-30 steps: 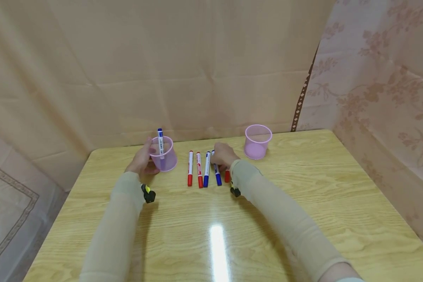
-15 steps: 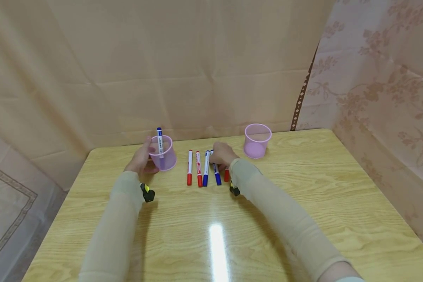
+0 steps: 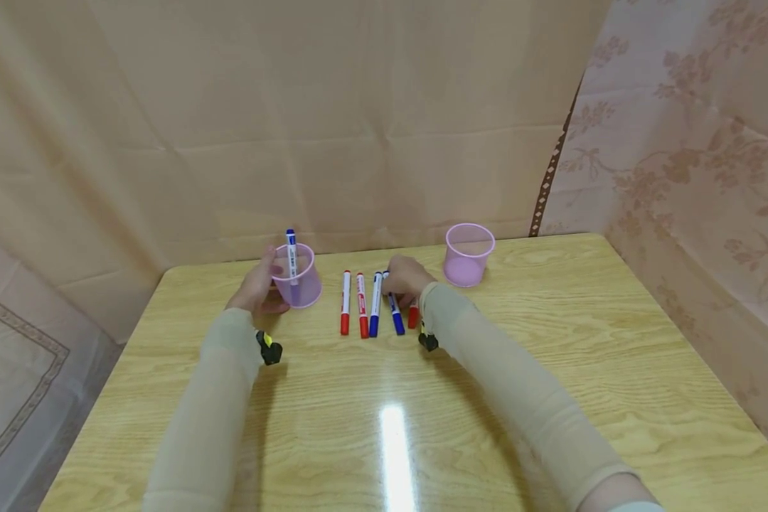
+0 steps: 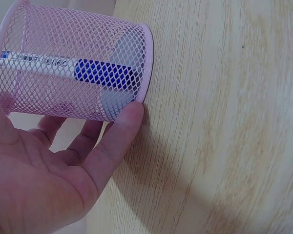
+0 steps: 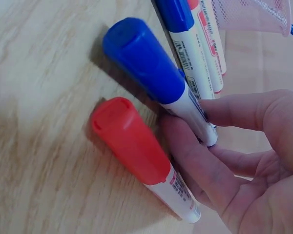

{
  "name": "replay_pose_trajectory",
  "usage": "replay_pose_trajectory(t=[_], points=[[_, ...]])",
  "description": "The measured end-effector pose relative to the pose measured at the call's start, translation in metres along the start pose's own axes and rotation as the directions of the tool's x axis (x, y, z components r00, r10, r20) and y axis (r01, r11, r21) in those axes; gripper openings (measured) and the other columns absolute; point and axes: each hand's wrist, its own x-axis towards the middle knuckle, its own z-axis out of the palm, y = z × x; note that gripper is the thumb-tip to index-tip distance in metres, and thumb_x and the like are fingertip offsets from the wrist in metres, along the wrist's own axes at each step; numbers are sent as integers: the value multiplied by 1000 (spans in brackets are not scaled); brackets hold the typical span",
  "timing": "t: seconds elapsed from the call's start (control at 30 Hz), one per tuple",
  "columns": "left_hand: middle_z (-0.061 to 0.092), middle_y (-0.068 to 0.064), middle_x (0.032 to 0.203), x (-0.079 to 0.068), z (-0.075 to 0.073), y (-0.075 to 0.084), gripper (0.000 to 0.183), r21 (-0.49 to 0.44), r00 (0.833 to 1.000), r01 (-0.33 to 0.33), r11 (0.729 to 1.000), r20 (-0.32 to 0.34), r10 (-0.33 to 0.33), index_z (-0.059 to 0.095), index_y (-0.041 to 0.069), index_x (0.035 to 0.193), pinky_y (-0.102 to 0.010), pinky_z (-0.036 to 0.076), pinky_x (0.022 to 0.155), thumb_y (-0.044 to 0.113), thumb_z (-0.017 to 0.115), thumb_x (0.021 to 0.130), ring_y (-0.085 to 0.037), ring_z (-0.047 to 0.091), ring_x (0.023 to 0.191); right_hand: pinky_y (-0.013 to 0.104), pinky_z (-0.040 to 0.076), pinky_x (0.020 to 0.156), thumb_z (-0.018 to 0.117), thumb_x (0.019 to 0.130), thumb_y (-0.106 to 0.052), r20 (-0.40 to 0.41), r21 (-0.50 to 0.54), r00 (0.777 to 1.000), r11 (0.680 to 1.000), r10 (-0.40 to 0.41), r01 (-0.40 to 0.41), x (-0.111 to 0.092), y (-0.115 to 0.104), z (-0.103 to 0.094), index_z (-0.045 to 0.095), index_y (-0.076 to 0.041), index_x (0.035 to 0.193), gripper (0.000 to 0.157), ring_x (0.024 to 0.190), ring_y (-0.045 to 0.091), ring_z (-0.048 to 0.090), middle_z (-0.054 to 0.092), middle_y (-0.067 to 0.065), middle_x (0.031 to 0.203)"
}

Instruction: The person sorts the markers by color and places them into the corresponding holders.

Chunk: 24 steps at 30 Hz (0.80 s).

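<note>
The left hand (image 3: 256, 288) holds a pink mesh pen cup (image 3: 306, 290) from its left side, a fingertip pressing near the base and other fingers bent behind the wall. Inside this cup, just right of that hand, a blue-and-white marker (image 3: 292, 250) stands at a lean, blue cap down, its blue tail end above the rim. The right hand (image 3: 406, 279) is drawn narrow, pinching the white barrel of a blue-capped whiteboard marker (image 5: 171, 90) with fingers on either side; its cap points back toward the person. Whether this marker has left the table is hard to tell, as the fingers cover part of it.

Just beside the right hand, on its right, lies a red-capped marker (image 5: 136, 146). Between the two hands, from the right hand leftward, lie a second blue-capped marker (image 3: 375, 302), a red-lettered marker (image 3: 362, 306) with a red cap, and an outer red marker (image 3: 345, 302), all roughly side by side. Beyond the right hand and to its right stands another pink mesh cup (image 3: 466, 270). Under both hands is a wood-grain table (image 3: 333, 405).
</note>
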Motion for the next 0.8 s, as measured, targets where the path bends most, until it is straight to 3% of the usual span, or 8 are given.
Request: replay_pose_trajectory(t=[0.27,0.53,0.67,0.8], points=[[34,-22,155,1,-1,-1,101,-2,1000,-2,1000,10,2,26,8,159,-45,52,99,83,19,92,-40,46,130,38,61,60,70,85,-4,24,33,1000,999,-20,19,-2,1,-8,62,-1,87,8,64,29,70,67,13,76],[33,-20,157,0,0,0,100,-17,1000,3,1000,9,-3,25,9,160,-46,50,100,83,21,92,-39,45,131,44,59,77,74,86,-5,40,88,991,988,-127,123,-10,-14,-17,61,3,111,30,82,32,70,68,15,93],[33,-21,157,1,0,0,97,-24,1000,6,1000,9,-6,25,8,159,-46,51,100,81,20,94,-39,45,131,46,61,76,73,87,-2,58,169,984,973,-166,154,-13,-23,-18,49,2,126,46,83,30,67,63,17,110],[31,-20,159,3,-1,1,97,-24,1000,15,1000,12,-15,24,8,160,-46,50,100,80,19,95,-40,43,133,44,62,70,72,89,-1,84,191,983,971,-162,144,-17,-33,-21,47,3,128,46,85,31,67,60,19,121]])
